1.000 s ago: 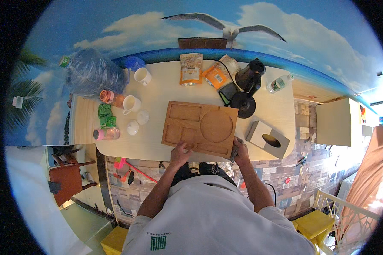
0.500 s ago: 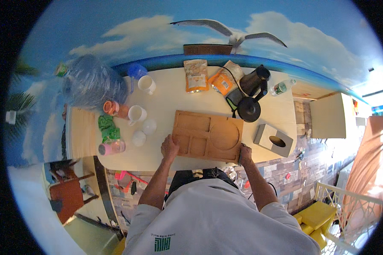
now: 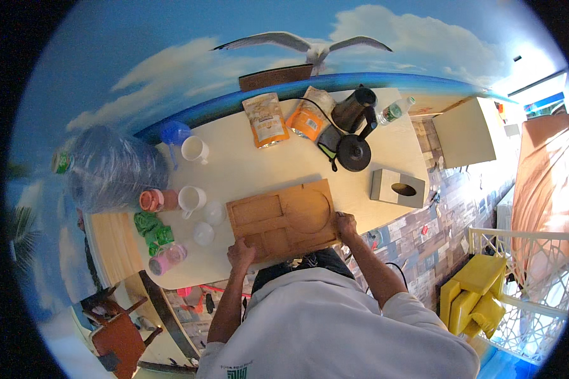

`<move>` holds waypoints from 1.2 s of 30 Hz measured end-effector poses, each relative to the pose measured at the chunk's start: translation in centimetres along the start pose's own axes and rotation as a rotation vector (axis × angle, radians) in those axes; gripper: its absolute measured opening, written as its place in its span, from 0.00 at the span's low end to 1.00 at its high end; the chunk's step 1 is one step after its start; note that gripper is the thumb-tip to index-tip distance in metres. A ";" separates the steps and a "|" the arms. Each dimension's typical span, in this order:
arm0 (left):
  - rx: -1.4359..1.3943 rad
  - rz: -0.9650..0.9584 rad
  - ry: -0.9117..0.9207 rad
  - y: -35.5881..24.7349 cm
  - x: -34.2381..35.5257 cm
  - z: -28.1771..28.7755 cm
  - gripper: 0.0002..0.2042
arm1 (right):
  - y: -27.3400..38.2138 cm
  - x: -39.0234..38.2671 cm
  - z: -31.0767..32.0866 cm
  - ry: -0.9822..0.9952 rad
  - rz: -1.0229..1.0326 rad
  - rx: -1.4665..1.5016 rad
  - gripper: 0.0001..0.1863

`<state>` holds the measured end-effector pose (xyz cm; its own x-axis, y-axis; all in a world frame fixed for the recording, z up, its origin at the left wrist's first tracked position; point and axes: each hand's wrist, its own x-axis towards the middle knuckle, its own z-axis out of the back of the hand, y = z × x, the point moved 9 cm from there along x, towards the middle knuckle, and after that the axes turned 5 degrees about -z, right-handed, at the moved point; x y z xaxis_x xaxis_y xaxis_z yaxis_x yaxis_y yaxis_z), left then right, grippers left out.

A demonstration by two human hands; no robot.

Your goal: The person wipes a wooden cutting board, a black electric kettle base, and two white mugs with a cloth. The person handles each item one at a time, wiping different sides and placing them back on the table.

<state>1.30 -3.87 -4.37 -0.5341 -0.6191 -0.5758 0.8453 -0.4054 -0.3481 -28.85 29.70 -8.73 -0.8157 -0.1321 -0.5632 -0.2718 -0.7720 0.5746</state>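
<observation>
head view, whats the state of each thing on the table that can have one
compartmented wooden tray: flat on the table, compartments bare, gripped at both near corners
left hand: closed on the tray's near left corner
right hand: closed on the tray's near right corner
black electric kettle: off its round base, lid shut
grey tissue box: lying flat, slot up
two white mugs: upright
two orange pouches: lying flat

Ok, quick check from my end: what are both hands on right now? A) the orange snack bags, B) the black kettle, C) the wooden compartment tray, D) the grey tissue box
C: the left hand grips the near left corner of the wooden compartment tray and the right hand holds its right edge, while the tissue box, the kettle and the orange snack bags lie untouched farther off on the table.
</observation>
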 end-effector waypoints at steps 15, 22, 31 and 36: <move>-0.278 -0.344 -0.180 -17.1 4.3 1.9 0.23 | 13.5 7.6 14.4 -0.341 0.360 -0.070 0.16; -0.215 -0.429 -0.021 -24.4 5.4 -2.6 0.20 | 16.4 15.2 12.1 -0.236 0.445 -0.531 0.29; -0.502 -0.193 0.140 -21.9 2.7 -5.3 0.20 | 18.5 12.4 11.6 -0.191 0.628 -0.548 0.20; -1.428 0.054 0.335 -25.6 1.6 -5.1 0.25 | 24.3 0.4 11.7 -0.065 0.639 -0.190 0.18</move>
<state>-21.09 8.94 -0.11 -0.6409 -0.3494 -0.6835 0.2693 0.7314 -0.6265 -41.78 18.10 11.93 -0.8170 -0.5667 -0.1065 0.3649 -0.6510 0.6656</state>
